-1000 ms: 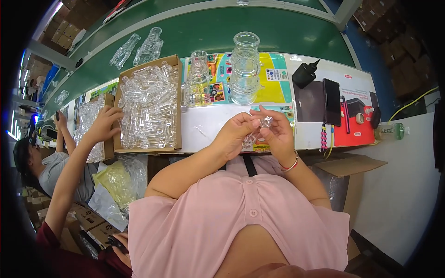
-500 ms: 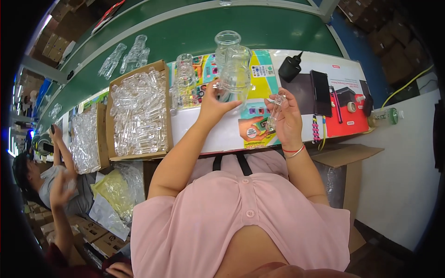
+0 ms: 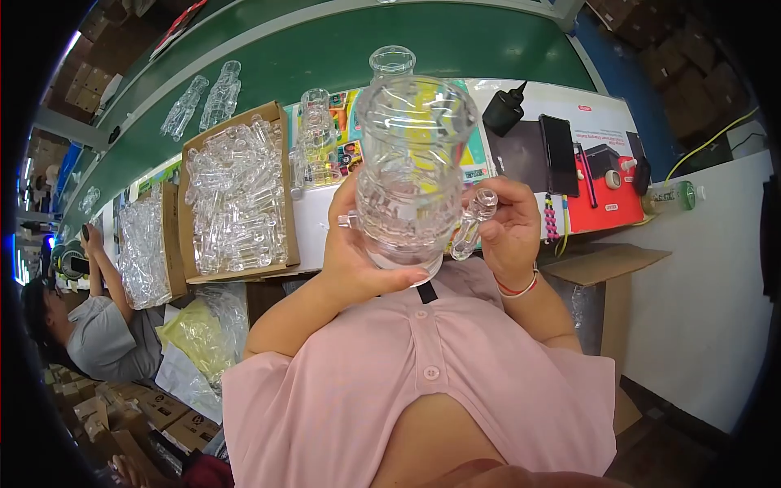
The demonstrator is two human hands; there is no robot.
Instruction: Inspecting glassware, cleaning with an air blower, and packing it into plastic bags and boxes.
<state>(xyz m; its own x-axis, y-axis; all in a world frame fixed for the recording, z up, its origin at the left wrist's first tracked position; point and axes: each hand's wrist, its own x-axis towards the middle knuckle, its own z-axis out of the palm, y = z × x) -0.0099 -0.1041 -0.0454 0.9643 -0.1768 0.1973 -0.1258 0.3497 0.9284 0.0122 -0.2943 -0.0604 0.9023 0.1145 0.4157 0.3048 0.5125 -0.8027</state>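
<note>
My left hand (image 3: 351,262) is wrapped round the lower part of a large clear ribbed vessel (image 3: 413,183), raised close in front of me with its wide round mouth toward the top. A short clear stub (image 3: 347,220) juts from its left side. At the vessel's right side, my right hand (image 3: 517,232) grips a small clear tube-shaped piece with a rounded knob (image 3: 472,224). Whether that piece touches the vessel, I cannot tell. Partly hidden behind the large one, a second clear vessel (image 3: 392,60) stands on the table.
An open cardboard box (image 3: 290,191) full of clear pieces lies to the left, beside another box (image 3: 174,236). Between box and vessel stands a clear tubular piece (image 3: 316,134). Rightward are a black nozzle bottle (image 3: 504,111), a phone (image 3: 558,159) and a tape roll (image 3: 613,180). A co-worker (image 3: 106,325) sits far left.
My left hand has lifted the large clear vessel off the table and brought it nearer to me. My right hand has moved slightly, keeping the small piece, now beside the vessel.
</note>
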